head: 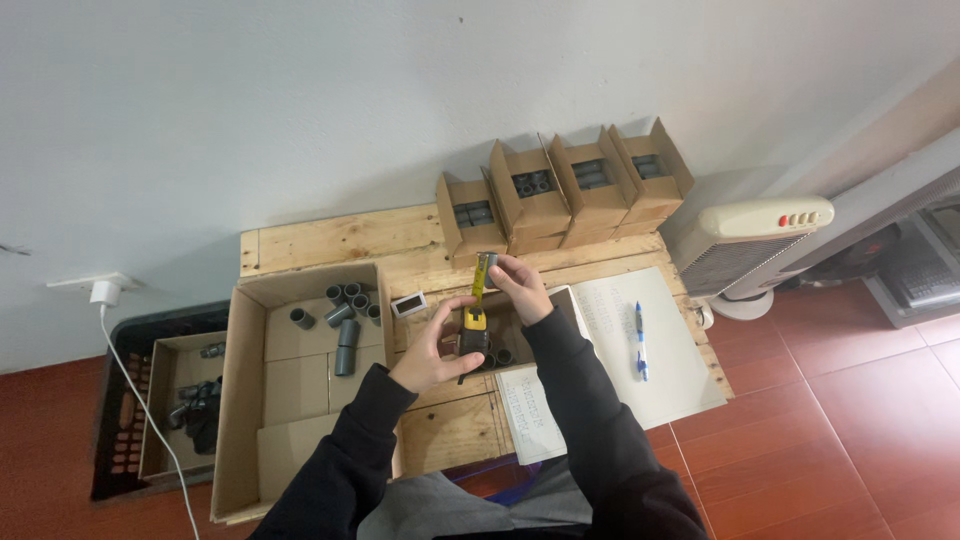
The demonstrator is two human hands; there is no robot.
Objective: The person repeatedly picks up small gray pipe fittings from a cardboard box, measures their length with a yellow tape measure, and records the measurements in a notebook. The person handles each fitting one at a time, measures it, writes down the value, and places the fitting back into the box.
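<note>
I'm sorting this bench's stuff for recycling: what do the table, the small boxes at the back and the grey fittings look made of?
Table: unfinished pale wood, with visible planks, grain and knots. Small boxes: brown corrugated cardboard, matte, with folded flaps. Grey fittings: probably moulded plastic pipe couplings, uniform dull grey short tubes; painted metal can't be ruled out.

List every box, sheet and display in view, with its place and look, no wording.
Four small cardboard boxes: back row by the wall, brown, open, grey fittings inside.
Large cardboard box: left on the pallet table, brown, shallow.
Smaller box: far left, inside a black crate.
Printed sheets: right, white, blue pen on top.
Small display: centre, rectangular, pale-framed.
</note>
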